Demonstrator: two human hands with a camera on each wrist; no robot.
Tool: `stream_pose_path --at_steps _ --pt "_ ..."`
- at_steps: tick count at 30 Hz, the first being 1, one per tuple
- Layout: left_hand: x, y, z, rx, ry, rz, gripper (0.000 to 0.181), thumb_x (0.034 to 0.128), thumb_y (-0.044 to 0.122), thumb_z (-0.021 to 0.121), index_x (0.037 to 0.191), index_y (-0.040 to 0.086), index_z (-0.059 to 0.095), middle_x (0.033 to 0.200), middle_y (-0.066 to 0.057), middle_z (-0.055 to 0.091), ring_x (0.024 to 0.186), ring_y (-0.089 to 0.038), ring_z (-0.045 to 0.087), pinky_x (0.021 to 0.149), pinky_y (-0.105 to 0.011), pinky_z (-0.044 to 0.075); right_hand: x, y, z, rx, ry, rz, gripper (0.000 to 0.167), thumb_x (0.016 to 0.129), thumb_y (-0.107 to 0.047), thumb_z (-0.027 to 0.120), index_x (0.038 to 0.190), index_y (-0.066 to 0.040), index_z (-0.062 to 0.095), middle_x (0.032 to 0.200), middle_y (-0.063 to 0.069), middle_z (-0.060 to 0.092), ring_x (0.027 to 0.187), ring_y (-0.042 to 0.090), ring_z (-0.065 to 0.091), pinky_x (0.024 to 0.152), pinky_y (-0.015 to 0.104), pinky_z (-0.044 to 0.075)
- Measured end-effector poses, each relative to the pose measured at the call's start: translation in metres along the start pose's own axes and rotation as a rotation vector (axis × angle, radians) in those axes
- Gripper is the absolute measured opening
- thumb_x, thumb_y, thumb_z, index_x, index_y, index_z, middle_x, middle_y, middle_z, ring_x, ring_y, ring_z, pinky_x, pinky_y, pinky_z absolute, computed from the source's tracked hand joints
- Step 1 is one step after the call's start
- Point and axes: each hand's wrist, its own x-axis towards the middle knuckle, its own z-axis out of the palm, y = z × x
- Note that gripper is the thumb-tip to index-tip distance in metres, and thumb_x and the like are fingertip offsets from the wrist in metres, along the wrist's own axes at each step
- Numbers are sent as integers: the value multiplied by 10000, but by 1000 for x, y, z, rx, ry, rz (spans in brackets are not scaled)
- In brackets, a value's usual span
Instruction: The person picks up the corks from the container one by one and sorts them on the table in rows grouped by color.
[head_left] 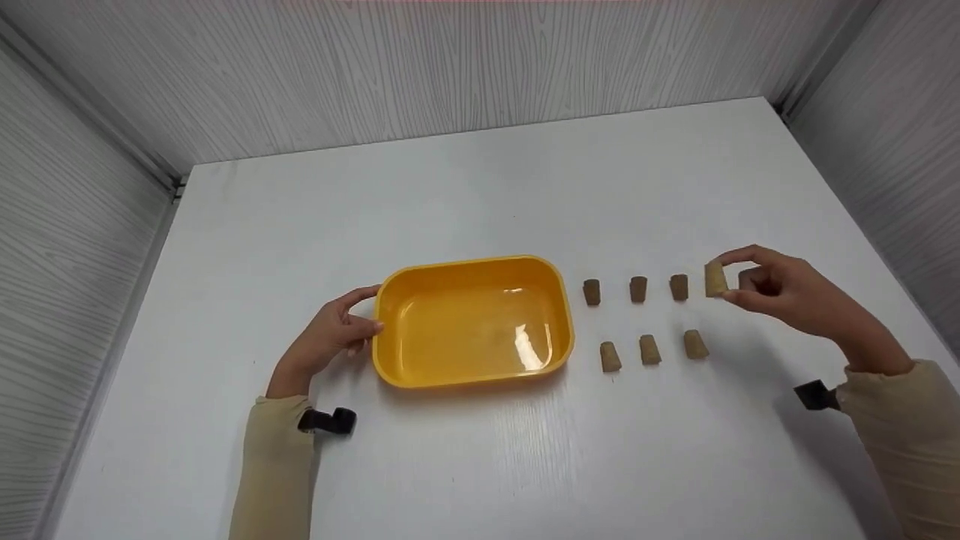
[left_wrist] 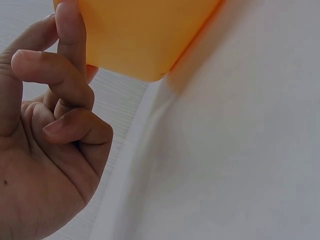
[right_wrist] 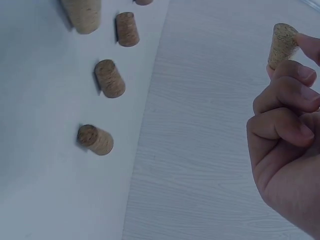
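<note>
My left hand [head_left: 330,334] grips the left end of a yellow plastic tray [head_left: 472,382] with thumb and fingers at its rim. In the left wrist view, my fingers [left_wrist: 70,30] touch the tray's outer wall [left_wrist: 135,40], and the other fingers are curled. Between thumb and index finger, my right hand [head_left: 795,292] pinches a pale tapered cork stopper [head_left: 715,279], held above the table. The right wrist view shows this cork [right_wrist: 283,45] at my fingertips, its other fingers curled. Nothing lies inside the tray.
Right of the tray, three darker corks, one of them the nearest cork [head_left: 592,292], form a back row. Three paler corks, including the rightmost cork [head_left: 695,344], form a front row. The white table [head_left: 487,195] meets grey wood-grain panels [head_left: 450,67] behind and at both sides.
</note>
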Motion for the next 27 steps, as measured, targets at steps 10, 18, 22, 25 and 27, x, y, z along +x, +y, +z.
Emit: stream_pose_path --at_steps 10,18,22,25,27 --pt "-1 1 0 11 -3 23 649 902 232 680 1459 100 374 541 56 488 494 -130 392 530 -225 374 -26 25 -5 24 -34 68 330 935 -11 579 1257 -62 523 587 1 302 490 133 218 437 266 266" --pt "-1 2 1 38 -1 8 660 898 267 687 1462 117 380 549 52 479 496 -129 400 536 -213 388 -36 54 1 -42 -76 209 298 959 -126 584 1247 -86 517 610 -97 329 509 15 275 451 279 304" --pt "-1 2 0 48 -3 18 666 898 280 686 1466 117 379 550 46 472 503 -158 394 543 -225 387 -35 64 3 -82 -131 301 327 953 -175 598 1257 -89 514 617 -90 321 526 17 290 467 264 317" --pt "-1 1 -1 44 -7 26 670 896 284 688 1467 116 381 550 41 473 508 -184 389 547 -233 387 -32 69 2 -108 -183 355 374 945 -190 606 1282 -67 504 627 -68 332 547 37 314 489 255 329" --pt "-1 1 -1 38 -8 27 670 896 284 689 1467 119 382 549 42 473 507 -187 388 546 -231 390 -29 71 2 -132 -211 372 399 940 -191 608 1295 -48 498 641 -52 365 566 50 342 506 252 341"
